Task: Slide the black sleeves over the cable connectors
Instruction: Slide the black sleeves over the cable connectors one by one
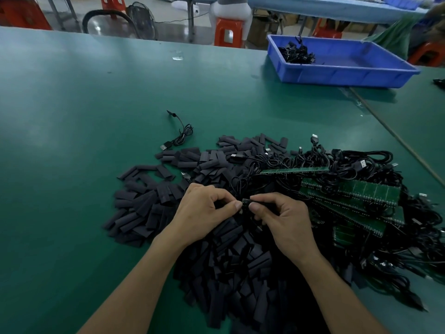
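Note:
A big heap of flat black sleeves (149,206) covers the green table in front of me. To its right lies a tangle of black USB cables (349,165) joined to green circuit strips (349,189). My left hand (204,213) and my right hand (281,220) meet above the heap. Between their fingertips sits a small connector board (246,202) with a black sleeve partly on it. My right hand pinches the sleeved side and my left thumb and forefinger pinch the board's bare end.
A blue plastic tray (349,71) with several black cables stands at the far right. One loose cable (179,136) lies beyond the heap. Red stools and a fan stand past the table's far edge. Bare green table stretches to the left.

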The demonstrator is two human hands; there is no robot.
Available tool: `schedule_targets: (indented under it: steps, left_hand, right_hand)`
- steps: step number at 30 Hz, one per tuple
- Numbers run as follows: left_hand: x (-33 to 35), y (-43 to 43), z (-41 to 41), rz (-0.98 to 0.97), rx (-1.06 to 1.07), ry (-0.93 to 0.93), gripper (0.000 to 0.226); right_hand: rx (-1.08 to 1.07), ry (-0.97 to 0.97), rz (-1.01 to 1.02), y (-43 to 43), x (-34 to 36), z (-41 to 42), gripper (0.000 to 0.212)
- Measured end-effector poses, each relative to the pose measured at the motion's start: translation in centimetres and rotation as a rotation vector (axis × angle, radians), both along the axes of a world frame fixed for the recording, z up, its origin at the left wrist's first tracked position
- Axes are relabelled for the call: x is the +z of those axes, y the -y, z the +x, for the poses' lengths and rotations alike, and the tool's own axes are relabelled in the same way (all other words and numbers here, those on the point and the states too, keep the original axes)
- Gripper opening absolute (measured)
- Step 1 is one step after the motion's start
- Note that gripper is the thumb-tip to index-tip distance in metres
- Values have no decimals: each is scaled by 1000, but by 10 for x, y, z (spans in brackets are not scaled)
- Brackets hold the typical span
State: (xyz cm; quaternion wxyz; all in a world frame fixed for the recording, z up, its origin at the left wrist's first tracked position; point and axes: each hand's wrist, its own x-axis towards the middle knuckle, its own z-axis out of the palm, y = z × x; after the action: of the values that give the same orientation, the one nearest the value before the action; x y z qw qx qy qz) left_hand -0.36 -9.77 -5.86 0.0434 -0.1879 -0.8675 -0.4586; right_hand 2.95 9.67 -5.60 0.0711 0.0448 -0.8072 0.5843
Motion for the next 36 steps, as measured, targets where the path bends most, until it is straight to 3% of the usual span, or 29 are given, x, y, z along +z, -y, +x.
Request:
schedule_targets:
  steps: [7, 13, 18, 28, 36]
  left_hand:
    - [0, -1, 1, -48, 9, 13, 24]
    - [-1, 0, -1, -8, -8, 29, 20]
    - [1, -2, -1, -27, -5, 36, 22]
    - [-3, -1, 0, -39, -4, 15, 35]
    - [-9, 0, -1, -81, -23, -7, 33]
  right_hand:
    - [22, 13, -46, 0, 3, 1, 18]
    - [20, 40, -118, 0, 2, 2, 30]
    - [5, 19, -131, 2, 2, 0, 16]
    - [8, 21, -98, 1, 3, -2, 16]
    - [18, 12, -69, 4, 4, 0, 19]
